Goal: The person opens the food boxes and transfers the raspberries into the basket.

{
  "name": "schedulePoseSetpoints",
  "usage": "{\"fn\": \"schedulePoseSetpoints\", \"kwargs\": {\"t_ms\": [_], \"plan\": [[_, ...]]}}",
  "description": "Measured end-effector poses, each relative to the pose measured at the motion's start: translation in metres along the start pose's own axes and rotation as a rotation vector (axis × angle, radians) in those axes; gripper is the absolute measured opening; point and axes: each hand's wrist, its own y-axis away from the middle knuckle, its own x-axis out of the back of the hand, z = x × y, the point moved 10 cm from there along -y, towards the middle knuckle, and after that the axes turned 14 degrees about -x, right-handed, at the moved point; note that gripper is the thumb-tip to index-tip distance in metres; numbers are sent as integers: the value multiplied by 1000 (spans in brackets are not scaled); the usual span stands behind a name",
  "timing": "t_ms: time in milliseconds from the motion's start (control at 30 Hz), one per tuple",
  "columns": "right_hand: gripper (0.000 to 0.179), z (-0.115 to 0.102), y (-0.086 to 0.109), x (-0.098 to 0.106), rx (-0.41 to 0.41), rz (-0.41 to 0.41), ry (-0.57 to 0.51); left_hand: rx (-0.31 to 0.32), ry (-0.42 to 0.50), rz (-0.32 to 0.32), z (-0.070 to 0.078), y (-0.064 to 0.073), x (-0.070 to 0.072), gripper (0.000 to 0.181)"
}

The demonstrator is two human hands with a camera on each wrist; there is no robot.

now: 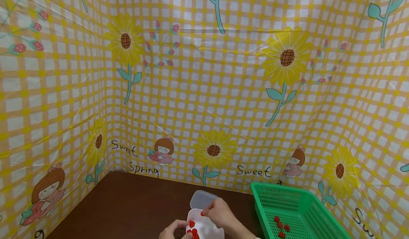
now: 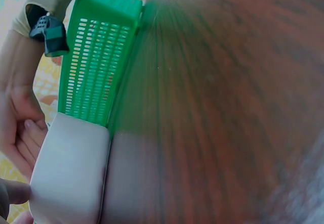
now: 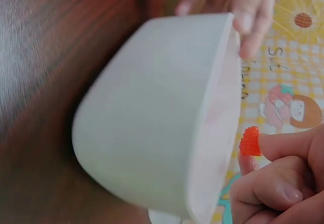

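Observation:
In the head view a white plastic container (image 1: 209,231) stands at the bottom centre, with a few red raspberries (image 1: 193,232) at its left end. My left hand (image 1: 174,230) grips its left rim; the right wrist view shows fingers (image 3: 248,19) over that edge. Above the container's far end, my right hand (image 1: 219,213) pinches a single raspberry (image 3: 250,142) between thumb and forefinger. That raspberry is apart from the container wall. From the left wrist only the container's plain outer side (image 2: 71,168) shows, with the right hand (image 2: 25,128) behind it.
A translucent lid (image 1: 200,199) lies flat on the dark wooden table (image 1: 137,203) just behind the container. To the right is a green slotted basket (image 1: 281,186) with several raspberries (image 1: 279,225) on its floor. Checkered sheeting (image 1: 204,100) hangs around the table's back and sides.

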Motion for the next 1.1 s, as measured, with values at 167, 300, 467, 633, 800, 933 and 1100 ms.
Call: {"fn": "schedulePoseSetpoints", "kwargs": {"t_ms": [167,300,467,633,800,933,1100], "plan": [[11,2,-2,21,-37,-18,-20,7,-25,13,0,0,0,35],[11,2,-3,38,-32,-17,-38,7,-43,18,0,0,1,34],[14,8,-3,65,-34,4,-53,18,-35,14,-2,0,1,36],[15,18,0,92,-63,38,-55,23,-34,10,0,0,1,35],[15,33,1,120,-127,92,-40,19,-31,12,1,0,1,34],[17,49,0,140,-178,120,-33,14,-37,12,2,0,1,34],[20,66,0,159,-207,125,-10,15,-48,17,2,1,1,34]]}}
